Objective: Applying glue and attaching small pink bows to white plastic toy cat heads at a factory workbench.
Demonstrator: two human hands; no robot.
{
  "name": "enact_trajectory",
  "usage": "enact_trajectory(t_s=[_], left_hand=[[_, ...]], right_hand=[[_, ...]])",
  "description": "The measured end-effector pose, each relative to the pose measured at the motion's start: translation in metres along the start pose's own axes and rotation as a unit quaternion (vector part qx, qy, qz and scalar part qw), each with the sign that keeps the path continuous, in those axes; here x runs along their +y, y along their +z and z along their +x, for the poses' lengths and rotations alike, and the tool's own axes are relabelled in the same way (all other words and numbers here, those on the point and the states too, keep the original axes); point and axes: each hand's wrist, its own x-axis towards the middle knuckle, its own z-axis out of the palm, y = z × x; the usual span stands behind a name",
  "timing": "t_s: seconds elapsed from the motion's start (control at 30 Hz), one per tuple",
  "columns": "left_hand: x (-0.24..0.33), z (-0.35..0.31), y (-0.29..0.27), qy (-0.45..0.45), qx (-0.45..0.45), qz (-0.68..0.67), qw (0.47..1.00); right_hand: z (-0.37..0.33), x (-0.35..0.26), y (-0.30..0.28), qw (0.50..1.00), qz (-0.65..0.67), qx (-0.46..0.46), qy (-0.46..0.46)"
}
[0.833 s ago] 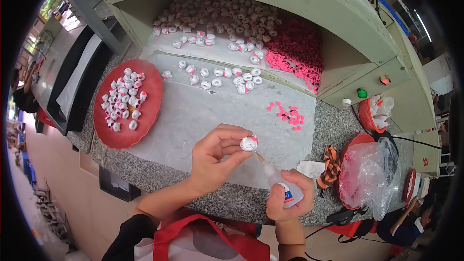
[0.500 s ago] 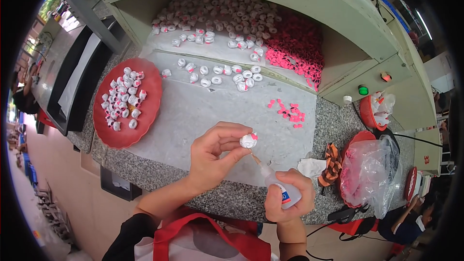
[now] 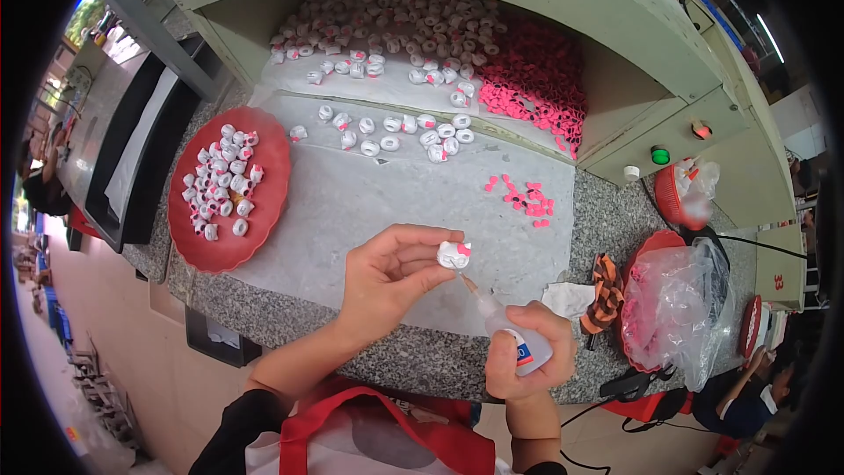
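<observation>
Between the thumb and fingers of my left hand (image 3: 387, 277) is a small white figure head (image 3: 453, 254) with a pink bow on it. My right hand (image 3: 532, 352) is wrapped round a translucent squeeze bottle (image 3: 520, 334) with a thin nozzle. The nozzle tip (image 3: 466, 281) points up at the underside of the head; whether it touches I cannot tell. Loose pink bows (image 3: 527, 200) lie on the white paper sheet (image 3: 352, 211) beyond my right hand. More white heads (image 3: 387, 132) are scattered along the sheet's far edge.
At the left stands a red scalloped plate (image 3: 274, 198) with many white heads. A pale green shelf box (image 3: 607, 44) at the back holds heaps of heads and pink bows (image 3: 527, 92). To the right are a striped cloth bundle (image 3: 602, 295), plastic bags (image 3: 673, 303) and a red basket (image 3: 670, 198).
The white head has turned a little between my left fingers. My right hand and the bottle have shifted slightly right. The whole view has moved a little.
</observation>
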Motion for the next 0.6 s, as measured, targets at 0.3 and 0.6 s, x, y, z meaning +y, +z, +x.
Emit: enact_trajectory(t_s=[0.3,0.6], left_hand=[[0.0025,0.0012,-0.0014,-0.057,0.004,-0.036,0.998],[0.0004,0.0028,-0.0043,-0.045,0.013,-0.031,0.998]], right_hand=[[0.0026,0.0008,-0.0006,1.0,-0.001,0.014,-0.023],[0.005,0.002,-0.0027,0.999,-0.02,0.01,-0.04]])
